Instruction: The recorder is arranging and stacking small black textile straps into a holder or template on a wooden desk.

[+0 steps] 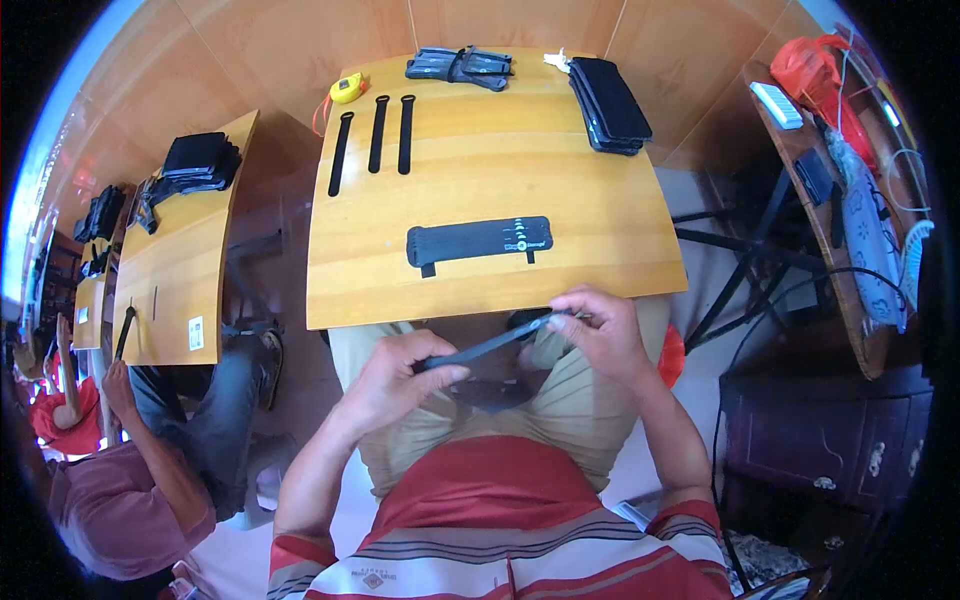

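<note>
A dark strap (488,347) is stretched between my two hands, above my lap and just off the table's near edge. One end is gripped in my left hand (395,380), thumb along it. At the other end my right hand (603,332) pinches it between thumb and fingers. Beyond them on the table lies a flat black fabric pouch (460,243) with white print and two short tabs sticking out toward me. Farther left, three black straps with looped ends, a left strap (340,155), a middle strap (378,135) and a right strap (406,135), lie side by side.
The wooden table (500,180) also carries a yellow tape measure (348,89), a strapped black bundle (460,68) and a black fabric stack (610,105). At left, another person (130,490) holds a strap at another table (180,290). A cluttered side table (825,240) stands right.
</note>
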The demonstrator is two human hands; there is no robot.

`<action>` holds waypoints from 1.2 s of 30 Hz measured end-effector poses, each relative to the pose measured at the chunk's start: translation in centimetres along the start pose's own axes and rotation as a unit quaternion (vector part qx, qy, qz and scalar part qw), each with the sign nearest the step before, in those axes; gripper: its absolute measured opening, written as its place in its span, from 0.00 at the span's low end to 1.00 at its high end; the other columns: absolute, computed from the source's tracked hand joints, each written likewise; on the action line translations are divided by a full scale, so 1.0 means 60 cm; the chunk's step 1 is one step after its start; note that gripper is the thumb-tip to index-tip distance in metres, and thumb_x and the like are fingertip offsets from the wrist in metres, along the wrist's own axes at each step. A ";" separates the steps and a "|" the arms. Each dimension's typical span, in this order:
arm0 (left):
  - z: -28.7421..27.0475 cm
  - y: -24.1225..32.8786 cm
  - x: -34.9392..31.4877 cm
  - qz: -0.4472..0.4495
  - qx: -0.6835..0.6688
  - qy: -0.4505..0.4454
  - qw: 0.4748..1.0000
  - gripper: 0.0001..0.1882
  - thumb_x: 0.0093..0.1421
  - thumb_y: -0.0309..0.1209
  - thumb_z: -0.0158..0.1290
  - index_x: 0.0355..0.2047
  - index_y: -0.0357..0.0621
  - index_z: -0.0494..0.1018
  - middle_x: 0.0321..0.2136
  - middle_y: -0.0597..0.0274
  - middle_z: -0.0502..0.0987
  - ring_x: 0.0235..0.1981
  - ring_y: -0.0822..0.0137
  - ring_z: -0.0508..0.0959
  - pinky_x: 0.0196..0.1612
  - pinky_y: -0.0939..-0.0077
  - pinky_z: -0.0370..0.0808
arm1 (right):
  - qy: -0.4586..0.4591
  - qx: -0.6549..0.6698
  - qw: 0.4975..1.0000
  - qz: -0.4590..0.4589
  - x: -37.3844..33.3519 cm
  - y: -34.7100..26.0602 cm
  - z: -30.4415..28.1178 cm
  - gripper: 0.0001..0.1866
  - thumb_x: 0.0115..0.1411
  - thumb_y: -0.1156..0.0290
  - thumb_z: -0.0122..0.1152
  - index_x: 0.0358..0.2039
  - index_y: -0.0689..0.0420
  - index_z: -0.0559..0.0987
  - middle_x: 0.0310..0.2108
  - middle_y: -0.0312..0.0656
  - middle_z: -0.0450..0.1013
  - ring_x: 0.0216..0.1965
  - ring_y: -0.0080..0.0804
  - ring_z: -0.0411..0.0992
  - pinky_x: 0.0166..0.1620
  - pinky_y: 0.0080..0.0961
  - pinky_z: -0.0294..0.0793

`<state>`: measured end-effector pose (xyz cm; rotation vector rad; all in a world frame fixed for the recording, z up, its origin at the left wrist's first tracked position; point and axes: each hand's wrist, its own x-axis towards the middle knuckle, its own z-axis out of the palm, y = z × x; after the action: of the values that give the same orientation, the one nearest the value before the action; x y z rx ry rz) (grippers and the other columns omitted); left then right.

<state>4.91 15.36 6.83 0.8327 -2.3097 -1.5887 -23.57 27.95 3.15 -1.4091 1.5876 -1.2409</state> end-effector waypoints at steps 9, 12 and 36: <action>-0.024 -0.062 0.034 -0.035 -0.056 0.130 0.989 0.11 0.67 0.30 0.63 0.44 0.35 0.83 0.30 0.60 0.81 0.32 0.73 0.80 0.37 0.76 0.76 | 0.119 0.102 0.985 0.068 0.028 0.058 0.004 0.08 0.65 0.78 0.67 0.44 0.65 0.84 0.34 0.39 0.82 0.31 0.22 0.79 0.35 0.21 0.80; -0.020 -0.069 0.057 -0.057 -0.114 0.177 0.976 0.10 0.67 0.30 0.63 0.41 0.32 0.83 0.27 0.65 0.80 0.28 0.78 0.77 0.31 0.81 0.73 | 0.130 0.083 0.987 0.045 0.044 0.059 0.005 0.08 0.66 0.76 0.66 0.43 0.64 0.84 0.33 0.38 0.82 0.31 0.21 0.79 0.33 0.21 0.80; -0.078 -0.122 0.154 -0.179 -0.099 0.171 0.964 0.08 0.67 0.27 0.61 0.40 0.32 0.83 0.26 0.65 0.82 0.24 0.80 0.78 0.30 0.82 0.77 | 0.140 -0.008 0.982 0.124 0.132 0.087 0.003 0.11 0.67 0.74 0.65 0.47 0.63 0.84 0.32 0.38 0.81 0.30 0.19 0.77 0.29 0.22 0.84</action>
<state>2.00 4.60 0.77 1.4075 -1.8005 -1.6174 -26.69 20.03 -0.99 -1.0380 1.9007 -1.3188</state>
